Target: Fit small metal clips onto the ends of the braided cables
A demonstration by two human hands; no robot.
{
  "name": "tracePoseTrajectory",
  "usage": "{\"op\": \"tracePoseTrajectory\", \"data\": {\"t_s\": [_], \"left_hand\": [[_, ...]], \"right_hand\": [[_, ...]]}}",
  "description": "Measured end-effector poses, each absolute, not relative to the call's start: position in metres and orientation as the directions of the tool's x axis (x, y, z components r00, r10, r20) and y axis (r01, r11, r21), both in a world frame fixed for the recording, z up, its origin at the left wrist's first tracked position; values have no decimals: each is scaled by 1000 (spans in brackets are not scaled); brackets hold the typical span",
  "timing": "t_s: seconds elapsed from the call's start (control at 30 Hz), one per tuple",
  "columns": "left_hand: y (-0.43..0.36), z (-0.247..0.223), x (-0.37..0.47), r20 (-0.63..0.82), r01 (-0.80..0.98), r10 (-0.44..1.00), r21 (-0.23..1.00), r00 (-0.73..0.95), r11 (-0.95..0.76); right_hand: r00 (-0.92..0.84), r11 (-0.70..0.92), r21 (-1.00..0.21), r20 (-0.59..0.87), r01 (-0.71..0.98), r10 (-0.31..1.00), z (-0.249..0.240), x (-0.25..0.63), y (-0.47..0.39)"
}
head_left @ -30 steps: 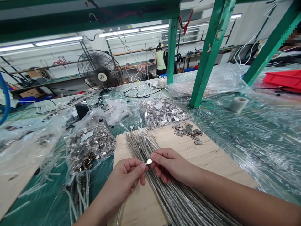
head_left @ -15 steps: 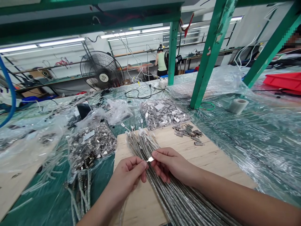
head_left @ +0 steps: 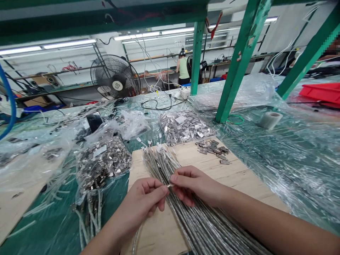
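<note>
Both hands meet over a thick bundle of silvery braided cables lying on a light wooden board. My left hand is closed, thumb against index finger, on a cable whose lower part hangs down beside the bundle. My right hand pinches a small metal connector piece, mostly covered by the fingertips, at the cable's end. White-tipped cable ends show at the bundle's far end. Loose flat metal pieces lie on the board behind my right hand.
Plastic bags of metal parts lie beyond and left of the board. More cables are at the lower left. Green posts, a clear tape roll, a red tray and a fan stand farther off. One person is in the background.
The bright metal piece between my fingertips has turned and shows less of its face. My left fingertips have shifted slightly, and the camera view has moved a little.
</note>
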State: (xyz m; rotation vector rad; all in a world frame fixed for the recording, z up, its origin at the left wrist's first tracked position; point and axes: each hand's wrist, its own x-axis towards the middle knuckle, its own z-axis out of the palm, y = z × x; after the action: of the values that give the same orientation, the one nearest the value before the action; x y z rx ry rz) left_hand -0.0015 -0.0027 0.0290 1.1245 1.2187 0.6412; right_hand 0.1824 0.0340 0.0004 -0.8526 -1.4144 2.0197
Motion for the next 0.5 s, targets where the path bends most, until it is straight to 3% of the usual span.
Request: {"op": "tracePoseTrajectory", "data": {"t_s": [0.17, 0.27, 0.33, 0.5], "left_hand": [[-4, 29, -6, -397, 206, 850, 916, 346, 344], [-2, 25, -2, -381, 203, 863, 922, 331, 329], [-2, 21, 2, -336, 233, 899, 933, 281, 276], [-4, 14, 5, -115, 399, 954, 917, 276, -5]], "right_hand": [[-700, -178, -981, -177, 73, 692, 5, 186, 31], [-611, -136, -987, -160, 86, 775, 2, 184, 31], [-572, -165, -985, -169, 59, 803, 0, 183, 33], [-652, -317, -948, -242, 3, 719, -1, 185, 37]]}}
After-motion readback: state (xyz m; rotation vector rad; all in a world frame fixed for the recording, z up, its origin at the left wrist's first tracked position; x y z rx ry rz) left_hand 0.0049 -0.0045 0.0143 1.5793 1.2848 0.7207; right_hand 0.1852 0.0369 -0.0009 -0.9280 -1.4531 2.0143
